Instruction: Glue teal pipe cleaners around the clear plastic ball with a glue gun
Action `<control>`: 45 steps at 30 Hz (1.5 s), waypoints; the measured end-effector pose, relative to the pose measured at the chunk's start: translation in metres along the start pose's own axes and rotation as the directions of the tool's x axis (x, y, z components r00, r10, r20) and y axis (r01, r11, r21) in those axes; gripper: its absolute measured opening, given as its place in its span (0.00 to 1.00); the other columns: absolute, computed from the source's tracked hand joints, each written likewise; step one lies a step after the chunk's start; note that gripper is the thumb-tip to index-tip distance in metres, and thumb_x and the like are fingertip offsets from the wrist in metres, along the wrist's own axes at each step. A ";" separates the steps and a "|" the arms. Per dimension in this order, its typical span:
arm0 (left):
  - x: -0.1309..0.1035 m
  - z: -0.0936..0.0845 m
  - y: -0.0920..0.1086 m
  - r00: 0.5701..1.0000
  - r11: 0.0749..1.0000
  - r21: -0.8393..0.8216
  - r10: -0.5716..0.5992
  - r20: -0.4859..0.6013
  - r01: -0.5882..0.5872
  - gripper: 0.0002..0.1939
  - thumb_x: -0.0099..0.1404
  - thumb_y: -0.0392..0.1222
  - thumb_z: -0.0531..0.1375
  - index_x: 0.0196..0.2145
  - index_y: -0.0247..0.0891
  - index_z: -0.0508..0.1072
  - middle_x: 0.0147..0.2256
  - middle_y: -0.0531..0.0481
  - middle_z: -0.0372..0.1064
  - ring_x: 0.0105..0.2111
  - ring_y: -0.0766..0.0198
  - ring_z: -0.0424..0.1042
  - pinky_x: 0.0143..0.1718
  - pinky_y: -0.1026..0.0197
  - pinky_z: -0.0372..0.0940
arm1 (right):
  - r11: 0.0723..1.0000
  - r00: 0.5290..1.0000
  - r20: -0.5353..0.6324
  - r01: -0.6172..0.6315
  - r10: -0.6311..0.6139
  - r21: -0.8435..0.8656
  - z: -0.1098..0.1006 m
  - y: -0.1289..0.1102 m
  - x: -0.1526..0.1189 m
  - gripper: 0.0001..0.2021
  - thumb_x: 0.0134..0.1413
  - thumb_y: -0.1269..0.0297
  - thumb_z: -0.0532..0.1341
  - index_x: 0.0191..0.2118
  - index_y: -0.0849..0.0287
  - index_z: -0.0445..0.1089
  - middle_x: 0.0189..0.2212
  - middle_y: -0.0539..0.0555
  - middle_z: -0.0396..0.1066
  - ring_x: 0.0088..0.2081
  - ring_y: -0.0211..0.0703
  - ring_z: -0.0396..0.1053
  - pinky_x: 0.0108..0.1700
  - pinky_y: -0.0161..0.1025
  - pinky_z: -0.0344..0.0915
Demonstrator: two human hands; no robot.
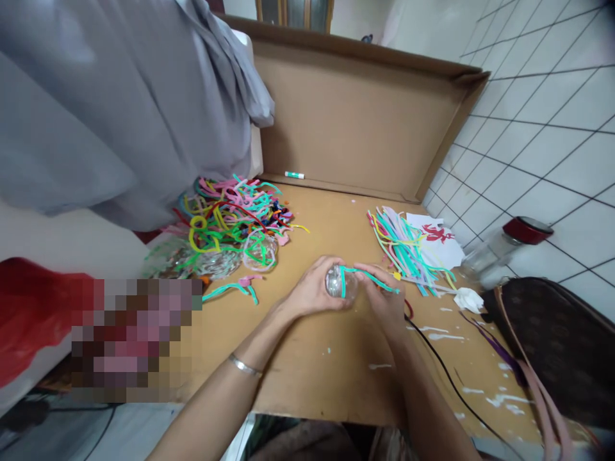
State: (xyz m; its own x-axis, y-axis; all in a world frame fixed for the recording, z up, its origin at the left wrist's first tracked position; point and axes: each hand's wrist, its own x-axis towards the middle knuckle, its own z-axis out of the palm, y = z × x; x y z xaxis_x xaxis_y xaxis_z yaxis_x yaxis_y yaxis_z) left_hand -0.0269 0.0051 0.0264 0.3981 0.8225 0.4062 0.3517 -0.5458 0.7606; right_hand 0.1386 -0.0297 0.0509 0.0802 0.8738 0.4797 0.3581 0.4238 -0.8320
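My left hand (314, 286) is wrapped round a clear, rounded plastic piece (333, 282), held just above the table. A turquoise pipe cleaner (343, 285) runs across this piece, bends at its top and stretches right towards my other hand. My right hand (387, 307) is closed beside the plastic piece, its fingers on the pipe cleaner's free length. A small orange spot shows by those fingers; whatever else lies inside the grip is hidden. A black cable (432, 342) and a short red loop (409, 309) emerge near my right wrist.
Tangled pipe cleaners (230, 208) and clear plastic pieces (218, 261) lie left. Straight pipe cleaners (408, 250), white paper (444, 240), crumpled tissue (468, 299), a red-lidded jar (500, 246) and a brown bag (557, 339) stand right. A cardboard wall (355, 115) closes the back.
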 end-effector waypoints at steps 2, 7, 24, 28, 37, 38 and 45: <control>0.000 -0.001 0.001 1.000 1.000 0.005 -0.002 -0.001 0.002 0.33 0.43 0.42 0.69 0.47 0.39 0.64 0.45 0.47 0.66 0.46 0.55 0.68 0.50 0.53 0.64 | 1.000 1.000 -0.002 0.021 -0.021 0.010 0.000 0.000 -0.001 0.09 0.54 0.60 0.61 0.37 0.56 0.77 0.35 0.52 0.77 0.38 0.42 0.73 0.41 0.39 0.68; 0.000 -0.002 0.000 0.999 1.000 0.021 0.012 -0.034 -0.011 0.33 0.44 0.41 0.69 0.48 0.39 0.64 0.46 0.46 0.65 0.47 0.55 0.68 0.50 0.53 0.64 | 0.992 0.992 -0.007 0.122 -0.122 -0.037 -0.001 0.000 0.001 0.10 0.58 0.62 0.57 0.37 0.56 0.76 0.34 0.52 0.77 0.37 0.41 0.72 0.42 0.39 0.66; 0.000 0.000 -0.002 0.993 0.991 0.117 0.079 -0.083 -0.069 0.32 0.44 0.42 0.68 0.48 0.40 0.64 0.47 0.44 0.66 0.48 0.53 0.67 0.52 0.50 0.64 | 0.755 0.872 0.049 0.449 -0.487 -0.478 0.003 0.003 -0.004 0.09 0.61 0.66 0.56 0.29 0.57 0.70 0.25 0.50 0.70 0.30 0.38 0.65 0.36 0.39 0.59; 0.000 0.001 -0.002 0.993 0.988 0.128 0.093 -0.075 -0.083 0.32 0.44 0.42 0.67 0.48 0.39 0.65 0.47 0.43 0.66 0.49 0.52 0.67 0.53 0.50 0.63 | 0.814 0.905 0.064 0.407 -0.420 -0.415 0.005 0.005 -0.005 0.05 0.59 0.66 0.57 0.36 0.57 0.71 0.30 0.51 0.73 0.34 0.40 0.68 0.39 0.40 0.62; -0.002 0.003 0.000 0.990 0.985 0.127 0.123 -0.069 -0.113 0.33 0.43 0.41 0.67 0.49 0.40 0.65 0.48 0.43 0.65 0.50 0.52 0.66 0.54 0.49 0.62 | 0.832 0.899 -0.016 0.398 -0.437 -0.386 0.007 0.011 -0.005 0.06 0.58 0.68 0.57 0.33 0.58 0.72 0.28 0.51 0.74 0.32 0.39 0.69 0.37 0.39 0.64; -0.002 0.003 0.000 0.990 0.986 0.123 0.122 -0.070 -0.113 0.34 0.43 0.41 0.67 0.49 0.40 0.65 0.48 0.43 0.65 0.50 0.52 0.66 0.54 0.49 0.62 | 0.827 0.894 -0.017 0.407 -0.448 -0.389 0.007 0.011 -0.006 0.06 0.58 0.69 0.57 0.33 0.58 0.72 0.28 0.51 0.74 0.32 0.39 0.69 0.37 0.39 0.64; -0.001 0.001 -0.001 0.990 0.986 0.106 0.132 -0.048 -0.126 0.34 0.44 0.43 0.68 0.50 0.40 0.64 0.49 0.43 0.65 0.51 0.51 0.66 0.54 0.49 0.62 | 0.852 0.913 -0.034 0.366 -0.407 -0.376 0.006 0.008 -0.005 0.08 0.59 0.66 0.57 0.32 0.56 0.73 0.27 0.51 0.74 0.31 0.40 0.70 0.37 0.40 0.65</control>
State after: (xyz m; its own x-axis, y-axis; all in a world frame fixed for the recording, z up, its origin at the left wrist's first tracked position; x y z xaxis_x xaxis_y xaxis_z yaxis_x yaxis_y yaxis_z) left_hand -0.0268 0.0045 0.0246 0.3998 0.7502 0.5267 0.3867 -0.6590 0.6451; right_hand 0.1355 -0.0296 0.0399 -0.0412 0.6169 0.7859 0.6836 0.5911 -0.4282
